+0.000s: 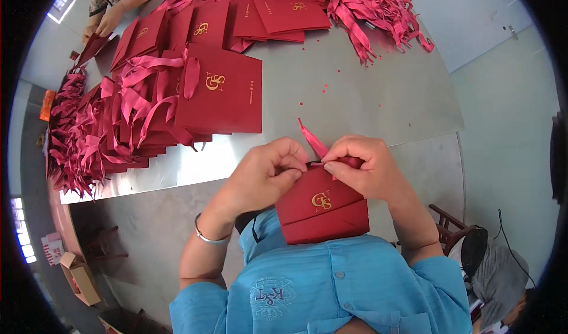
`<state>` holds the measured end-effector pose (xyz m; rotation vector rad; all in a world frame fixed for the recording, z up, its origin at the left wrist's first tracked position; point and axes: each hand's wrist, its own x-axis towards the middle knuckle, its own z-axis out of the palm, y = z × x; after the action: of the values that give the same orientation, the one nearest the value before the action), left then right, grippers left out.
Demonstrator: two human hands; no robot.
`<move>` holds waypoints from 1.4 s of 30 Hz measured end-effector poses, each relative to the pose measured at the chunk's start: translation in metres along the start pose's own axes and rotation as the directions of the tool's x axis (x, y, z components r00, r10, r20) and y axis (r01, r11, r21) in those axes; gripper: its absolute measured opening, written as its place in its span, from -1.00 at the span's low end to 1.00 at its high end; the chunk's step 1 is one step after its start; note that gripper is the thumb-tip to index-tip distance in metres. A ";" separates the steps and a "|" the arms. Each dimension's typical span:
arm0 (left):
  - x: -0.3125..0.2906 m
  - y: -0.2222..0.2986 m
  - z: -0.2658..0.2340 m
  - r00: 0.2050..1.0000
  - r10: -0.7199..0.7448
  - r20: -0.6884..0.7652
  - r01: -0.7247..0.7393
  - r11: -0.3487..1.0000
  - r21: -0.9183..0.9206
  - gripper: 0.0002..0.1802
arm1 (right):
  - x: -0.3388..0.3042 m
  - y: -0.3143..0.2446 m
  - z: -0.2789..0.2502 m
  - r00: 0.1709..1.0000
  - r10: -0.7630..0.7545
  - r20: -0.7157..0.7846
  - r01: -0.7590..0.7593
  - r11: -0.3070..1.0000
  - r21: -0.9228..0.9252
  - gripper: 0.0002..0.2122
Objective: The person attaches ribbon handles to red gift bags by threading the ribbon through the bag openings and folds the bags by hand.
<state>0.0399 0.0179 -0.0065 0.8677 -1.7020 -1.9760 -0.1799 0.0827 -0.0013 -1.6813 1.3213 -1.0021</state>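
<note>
A dark red paper gift bag [322,207] with a gold emblem rests against my lap, its lower part folded across. At its top edge, my left hand [272,171] is closed, thumb and fingertips pinching the rim. My right hand [364,165] pinches a pinkish-red ribbon [313,142] at the same edge. One loose end of this ribbon points up and away between the hands. A small dark strip shows between my fingertips; I cannot make out what it is. The fingers hide where the ribbon meets the bag.
Rows of red gift bags [228,91] with ribbon handles cover the table's left side. Flat bags [290,14] and a ribbon heap [378,14] lie at the far side. Small red bits dot the grey tabletop [408,97]. Another person's hand [109,20] handles a bag at far left.
</note>
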 end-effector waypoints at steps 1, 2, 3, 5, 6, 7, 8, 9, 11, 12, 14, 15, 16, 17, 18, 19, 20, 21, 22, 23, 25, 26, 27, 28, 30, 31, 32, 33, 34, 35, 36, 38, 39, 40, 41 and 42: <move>-0.002 0.002 -0.009 0.999 -0.014 0.045 0.012 0.999 0.049 -0.76 | -0.001 0.000 -0.002 0.995 0.099 0.026 -0.101 0.992 0.079 -0.92; -0.004 0.005 -0.015 0.996 -0.030 0.088 0.022 0.995 0.099 -0.76 | -0.001 -0.001 -0.002 0.995 0.097 0.031 -0.099 0.992 0.082 -0.92; -0.006 0.009 -0.018 0.996 -0.050 0.071 0.042 0.993 0.114 -0.77 | -0.001 -0.002 -0.002 0.996 0.086 0.024 -0.087 0.993 0.085 -0.93; -0.007 0.009 -0.024 0.994 -0.046 0.100 0.032 0.990 0.139 -0.76 | -0.001 -0.004 -0.001 0.997 0.072 0.024 -0.074 0.993 0.092 -0.93; -0.008 0.008 -0.025 0.990 -0.042 0.134 0.019 0.986 0.164 -0.75 | -0.001 -0.005 0.000 0.999 0.051 0.014 -0.052 0.997 0.055 -0.93; -0.009 0.006 -0.027 0.991 -0.045 0.127 0.024 0.986 0.164 -0.75 | -0.001 -0.007 0.001 1.000 0.030 0.005 -0.030 0.999 0.019 -0.93; -0.009 0.003 -0.028 0.988 -0.057 0.146 0.046 0.996 0.080 -0.73 | -0.001 -0.009 0.002 1.000 0.028 0.011 -0.028 0.999 0.023 -0.93; -0.010 0.001 -0.029 0.984 -0.067 0.166 0.069 0.998 -0.005 -0.70 | -0.001 -0.012 0.003 1.000 0.004 0.007 -0.004 1.000 -0.020 -0.93; -0.014 0.003 -0.033 0.979 -0.092 0.180 0.088 0.996 0.032 -0.70 | -0.001 -0.014 0.004 1.000 -0.020 0.009 0.021 0.998 -0.061 -0.92; -0.015 0.004 -0.034 0.973 -0.116 0.200 0.104 0.992 0.071 -0.69 | -0.001 -0.015 0.005 0.998 -0.054 -0.015 0.053 0.996 -0.068 -0.92; -0.017 -0.007 -0.033 0.979 -0.063 0.196 0.060 0.998 0.019 -0.70 | -0.001 -0.016 0.006 0.996 -0.087 -0.034 0.084 0.994 -0.074 -0.91; -0.018 -0.010 -0.032 0.981 -0.007 0.194 0.013 0.999 -0.031 -0.71 | -0.001 -0.016 0.007 0.994 -0.105 -0.037 0.101 0.991 -0.089 -0.91; -0.020 -0.009 -0.032 0.982 -0.008 0.189 0.015 0.999 -0.033 -0.71 | -0.001 -0.017 0.008 0.992 -0.123 -0.040 0.118 0.988 -0.104 -0.90; -0.020 -0.003 -0.029 0.975 -0.120 0.186 0.134 0.989 -0.062 -0.73 | -0.001 -0.018 0.009 0.992 -0.122 -0.036 0.118 0.988 -0.103 -0.90; -0.020 0.000 -0.026 0.955 -0.230 0.186 0.250 0.964 -0.090 -0.74 | -0.001 -0.020 0.011 0.990 -0.132 -0.042 0.126 0.985 -0.119 -0.90; -0.019 -0.001 -0.024 0.956 -0.230 0.184 0.250 0.964 -0.094 -0.74 | -0.001 -0.021 0.012 0.989 -0.142 -0.048 0.135 0.982 -0.134 -0.90; -0.019 -0.004 -0.022 0.959 -0.220 0.180 0.243 0.963 -0.118 -0.74 | -0.001 -0.021 0.013 0.989 -0.143 -0.043 0.136 0.982 -0.133 -0.90; -0.019 -0.006 -0.021 0.962 -0.210 0.176 0.236 0.962 -0.141 -0.74 | -0.002 -0.021 0.014 0.990 -0.138 -0.043 0.130 0.981 -0.143 -0.90; -0.020 -0.005 -0.021 0.962 -0.210 0.172 0.235 0.961 -0.144 -0.74 | -0.001 -0.021 0.014 0.990 -0.132 -0.043 0.124 0.980 -0.153 -0.90; -0.020 -0.003 -0.022 0.956 -0.221 0.192 0.255 0.951 -0.176 -0.76 | -0.002 -0.021 0.015 0.991 -0.131 -0.040 0.123 0.981 -0.153 -0.90; -0.021 -0.002 -0.023 0.950 -0.231 0.211 0.275 0.938 -0.210 -0.77 | -0.002 -0.020 0.016 0.989 -0.140 -0.052 0.131 0.979 -0.154 -0.90; -0.020 -0.003 -0.023 0.946 -0.242 0.217 0.296 0.918 -0.264 -0.78 | -0.002 -0.020 0.016 0.989 -0.140 -0.048 0.131 0.980 -0.153 -0.90; -0.020 -0.003 -0.023 0.941 -0.253 0.224 0.316 0.895 -0.316 -0.79 | -0.002 -0.021 0.017 0.989 -0.136 -0.053 0.127 0.980 -0.151 -0.89; -0.019 -0.003 -0.022 0.942 -0.253 0.221 0.315 0.894 -0.319 -0.79 | -0.003 -0.021 0.018 0.989 -0.133 -0.057 0.123 0.981 -0.150 -0.89; -0.017 -0.001 -0.021 0.942 -0.254 0.221 0.294 0.940 -0.171 -0.80 | -0.002 -0.024 0.021 0.990 -0.128 -0.066 0.116 0.980 -0.159 -0.89; -0.017 -0.001 -0.022 0.942 -0.253 0.220 0.293 0.940 -0.173 -0.80 | -0.002 -0.025 0.022 0.989 -0.123 -0.078 0.109 0.980 -0.170 -0.88; -0.017 -0.002 -0.023 0.938 -0.252 0.236 0.297 0.938 -0.179 -0.80 | -0.002 -0.025 0.022 0.990 -0.123 -0.075 0.109 0.979 -0.171 -0.88; -0.018 -0.002 -0.023 0.935 -0.250 0.253 0.300 0.936 -0.185 -0.80 | -0.002 -0.025 0.023 0.984 -0.157 -0.080 0.139 0.972 -0.191 -0.88; -0.018 -0.002 -0.023 0.935 -0.248 0.252 0.299 0.936 -0.187 -0.80 | -0.002 -0.025 0.023 0.978 -0.191 -0.084 0.169 0.963 -0.211 -0.88; -0.018 -0.003 -0.022 0.935 -0.261 0.241 0.311 0.928 -0.203 -0.79 | -0.002 -0.026 0.024 0.978 -0.190 -0.082 0.169 0.963 -0.211 -0.88; -0.019 -0.003 -0.021 0.934 -0.274 0.230 0.324 0.921 -0.218 -0.79 | -0.002 -0.026 0.025 0.977 -0.197 -0.088 0.171 0.956 -0.239 -0.88; -0.021 0.000 -0.018 0.941 -0.267 0.208 0.312 0.924 -0.224 -0.80 | -0.002 -0.027 0.027 0.975 -0.202 -0.093 0.171 0.949 -0.266 -0.87; -0.022 0.001 -0.017 0.947 -0.261 0.186 0.299 0.927 -0.227 -0.81 | -0.001 -0.027 0.027 0.973 -0.212 -0.091 0.179 0.943 -0.279 -0.87; -0.023 0.003 -0.016 0.947 -0.261 0.187 0.301 0.926 -0.227 -0.81 | -0.001 -0.027 0.027 0.971 -0.222 -0.089 0.187 0.938 -0.292 -0.87; -0.024 0.004 -0.016 0.947 -0.265 0.183 0.304 0.924 -0.234 -0.81 | -0.001 -0.028 0.027 0.971 -0.222 -0.088 0.188 0.938 -0.291 -0.87; -0.024 0.005 -0.016 0.946 -0.269 0.178 0.307 0.921 -0.240 -0.81 | -0.001 -0.029 0.027 0.971 -0.220 -0.087 0.190 0.943 -0.272 -0.86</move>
<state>0.0680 0.0211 0.0019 0.9423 -1.3944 -2.4488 -0.1444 0.0909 0.0142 -2.0209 1.4264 -1.0971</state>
